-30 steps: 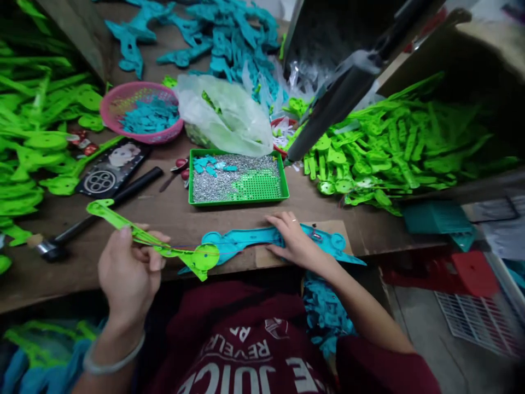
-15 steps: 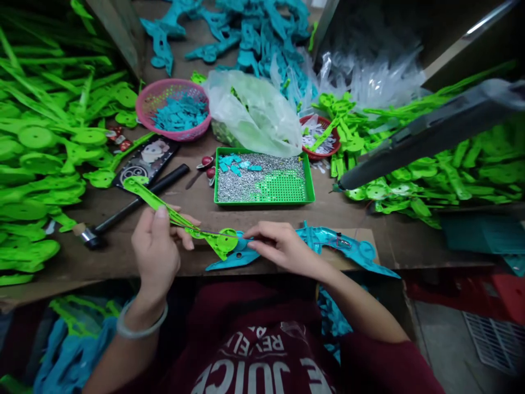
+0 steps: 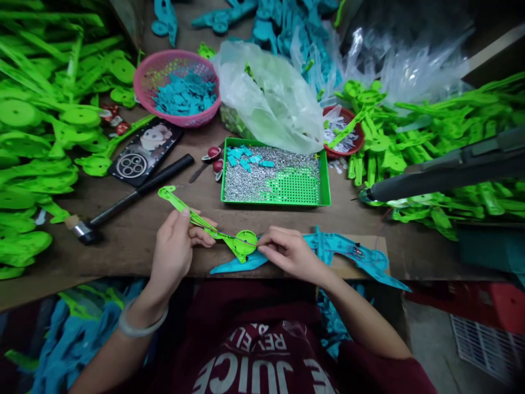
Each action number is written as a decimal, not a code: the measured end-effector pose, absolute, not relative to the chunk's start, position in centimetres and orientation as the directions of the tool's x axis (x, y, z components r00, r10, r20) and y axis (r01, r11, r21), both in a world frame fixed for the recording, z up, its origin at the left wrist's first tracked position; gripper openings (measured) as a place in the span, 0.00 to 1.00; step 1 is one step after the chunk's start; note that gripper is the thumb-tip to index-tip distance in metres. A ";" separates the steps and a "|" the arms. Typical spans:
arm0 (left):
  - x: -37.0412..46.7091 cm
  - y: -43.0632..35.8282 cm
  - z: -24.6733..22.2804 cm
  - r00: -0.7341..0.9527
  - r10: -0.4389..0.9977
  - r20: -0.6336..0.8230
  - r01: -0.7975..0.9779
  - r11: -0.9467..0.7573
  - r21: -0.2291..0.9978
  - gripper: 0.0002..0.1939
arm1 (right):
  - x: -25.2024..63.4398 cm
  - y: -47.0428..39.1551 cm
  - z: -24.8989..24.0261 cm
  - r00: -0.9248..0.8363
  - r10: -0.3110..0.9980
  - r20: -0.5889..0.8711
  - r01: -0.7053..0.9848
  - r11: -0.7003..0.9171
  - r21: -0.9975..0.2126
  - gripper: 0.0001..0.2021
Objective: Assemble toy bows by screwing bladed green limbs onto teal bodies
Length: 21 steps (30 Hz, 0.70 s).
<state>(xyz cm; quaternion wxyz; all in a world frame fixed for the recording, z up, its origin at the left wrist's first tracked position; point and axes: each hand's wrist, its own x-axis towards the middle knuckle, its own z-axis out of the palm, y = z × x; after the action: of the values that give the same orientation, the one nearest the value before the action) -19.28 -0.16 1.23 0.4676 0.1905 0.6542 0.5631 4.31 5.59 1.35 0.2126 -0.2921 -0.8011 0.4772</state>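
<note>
My left hand (image 3: 174, 246) grips a long bright green plastic part (image 3: 246, 242) by its narrow arm, thumb on top. The part's round disc end points right, over a larger blue plastic part (image 3: 326, 246) lying along the table's front edge. A thin dark wire (image 3: 225, 236) runs along the green part and across the disc. At the disc's right rim my right hand (image 3: 289, 253) is closed in a pinch on the wire's end, above the blue part. More thin wiring shows in the blue part's right section.
Behind the hands sits a green tray (image 3: 275, 204) of small metal pieces and blue bits. A hammer (image 3: 139, 191) and a phone (image 3: 141, 153) lie left, near a pink basket (image 3: 141, 82). Green parts (image 3: 24, 153) pile up left and right. A dark tool (image 3: 430, 175) juts in from the right.
My left hand and the green part have moved right, bringing the disc closer to my right fingers. The right hand still pinches the wire. The camera view has shifted slightly.
</note>
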 end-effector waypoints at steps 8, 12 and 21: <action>-20.0 0.0 1.1 -0.430 0.811 -0.396 -0.234 0.323 0.917 0.17 | 4.3 5.5 1.1 -0.748 0.658 0.087 0.240 0.391 -0.889 0.04; -20.2 0.0 0.9 -0.415 0.820 -0.394 -0.209 0.336 0.918 0.20 | 4.1 5.3 1.1 -0.749 0.656 0.089 0.264 0.418 -0.869 0.05; -20.8 -1.2 0.1 -0.351 0.800 -0.487 -0.233 0.430 0.872 0.22 | 4.8 5.3 1.0 -0.773 0.626 0.103 0.293 0.496 -0.817 0.06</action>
<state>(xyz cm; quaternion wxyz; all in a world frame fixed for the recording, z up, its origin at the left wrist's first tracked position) -20.76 -1.21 0.08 0.5278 0.2146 0.6605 0.4890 4.81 5.26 0.99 0.1977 -0.2728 -0.8420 0.4214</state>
